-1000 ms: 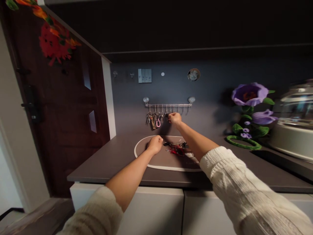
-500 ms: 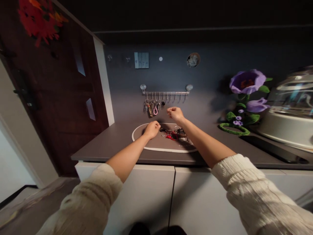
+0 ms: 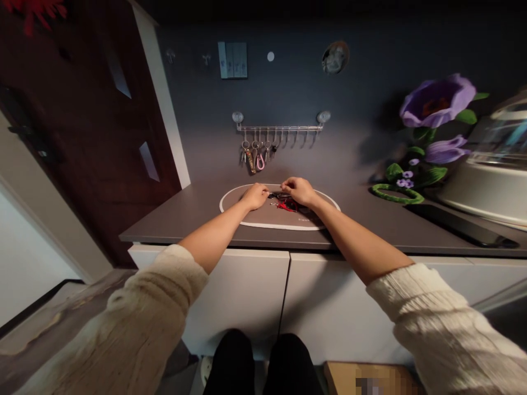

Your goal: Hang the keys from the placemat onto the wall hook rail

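Note:
Both my hands rest on a pile of keys and keychains [image 3: 285, 204] lying on an oval grey mat with a white rim [image 3: 230, 197] on the dark countertop. My left hand [image 3: 255, 196] is curled at the pile's left side. Over the top of the pile, my right hand [image 3: 299, 190] has its fingers bent down and touching the keys. What either hand grips is hidden. On the wall behind, a chrome hook rail [image 3: 278, 128] carries several key bunches [image 3: 257, 154] at its left end.
A dark wooden door [image 3: 82, 131] stands at the left. Purple artificial flowers [image 3: 436, 126] and a large lidded appliance [image 3: 489, 164] sit at the right of the countertop [image 3: 173, 219]. White cabinet doors [image 3: 247, 296] lie below. A cardboard box [image 3: 362, 378] is by my legs.
My right hand left the hook rail and came down onto the key pile on the mat. The view tilted downward. My left hand stayed at the pile's left side.

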The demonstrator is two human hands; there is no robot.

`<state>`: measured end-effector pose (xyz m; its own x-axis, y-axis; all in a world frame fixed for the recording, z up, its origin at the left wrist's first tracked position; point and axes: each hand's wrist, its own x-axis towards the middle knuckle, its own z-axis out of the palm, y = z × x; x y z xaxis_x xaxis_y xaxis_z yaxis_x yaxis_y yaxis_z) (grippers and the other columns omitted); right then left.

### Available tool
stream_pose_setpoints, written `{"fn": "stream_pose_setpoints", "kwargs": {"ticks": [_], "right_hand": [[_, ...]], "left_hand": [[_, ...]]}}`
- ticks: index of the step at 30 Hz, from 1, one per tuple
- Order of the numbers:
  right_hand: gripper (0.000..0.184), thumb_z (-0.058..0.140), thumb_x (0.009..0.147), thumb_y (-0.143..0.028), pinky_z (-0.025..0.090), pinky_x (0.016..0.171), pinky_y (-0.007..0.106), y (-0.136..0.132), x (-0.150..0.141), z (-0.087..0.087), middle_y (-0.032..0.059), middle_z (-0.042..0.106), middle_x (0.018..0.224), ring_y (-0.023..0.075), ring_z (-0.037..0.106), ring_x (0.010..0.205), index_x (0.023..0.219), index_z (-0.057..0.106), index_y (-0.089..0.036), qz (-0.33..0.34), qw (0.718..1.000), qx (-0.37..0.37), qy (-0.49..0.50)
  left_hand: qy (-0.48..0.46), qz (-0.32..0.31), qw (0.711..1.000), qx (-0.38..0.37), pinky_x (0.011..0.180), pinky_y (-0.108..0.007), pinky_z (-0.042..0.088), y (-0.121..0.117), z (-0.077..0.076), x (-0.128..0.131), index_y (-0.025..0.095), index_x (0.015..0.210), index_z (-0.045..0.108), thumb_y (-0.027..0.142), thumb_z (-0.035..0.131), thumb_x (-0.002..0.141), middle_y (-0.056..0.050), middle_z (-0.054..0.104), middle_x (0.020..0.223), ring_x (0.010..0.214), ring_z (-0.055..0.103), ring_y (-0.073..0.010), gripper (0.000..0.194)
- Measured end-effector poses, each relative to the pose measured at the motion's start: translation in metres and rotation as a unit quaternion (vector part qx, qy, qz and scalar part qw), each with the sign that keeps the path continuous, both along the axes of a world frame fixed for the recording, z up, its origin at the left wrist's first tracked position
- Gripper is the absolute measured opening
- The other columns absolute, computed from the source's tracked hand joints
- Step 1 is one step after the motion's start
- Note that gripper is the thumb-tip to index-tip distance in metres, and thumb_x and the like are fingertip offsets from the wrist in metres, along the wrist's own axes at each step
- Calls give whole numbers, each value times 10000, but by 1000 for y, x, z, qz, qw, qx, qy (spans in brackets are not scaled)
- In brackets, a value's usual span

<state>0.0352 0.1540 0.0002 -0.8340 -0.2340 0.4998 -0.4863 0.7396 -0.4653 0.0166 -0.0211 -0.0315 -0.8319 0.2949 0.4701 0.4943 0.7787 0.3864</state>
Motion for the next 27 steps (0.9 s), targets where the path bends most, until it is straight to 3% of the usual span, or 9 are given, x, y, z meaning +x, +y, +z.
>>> {"fn": "stream_pose_setpoints", "kwargs": {"ticks": [8,18,27], "right_hand": [[162,530,767,-195,385,695,227,-4,-5,-2,61,670,846,153,579,760,837,672,-159,-6,995,100,-9],[203,509,776,-209,379,699,198,-4,-2,0,57,675,878,133,585,790,891,667,-155,-4,990,141,-5],[211,503,780,-213,381,699,198,-6,0,2,64,678,885,138,587,793,894,668,-150,-4,989,150,-10]], "left_hand": [[-14,-11,1000,5,716,-232,402,0,0,-5,144,817,683,261,486,765,-54,663,786,722,547,-138,235],[-3,-31,998,50,632,-238,394,0,1,-2,127,748,672,263,531,735,-41,646,721,648,533,-129,196],[20,-17,997,70,703,-252,403,4,5,4,130,705,637,136,525,718,-33,601,738,703,513,-128,113]]}}
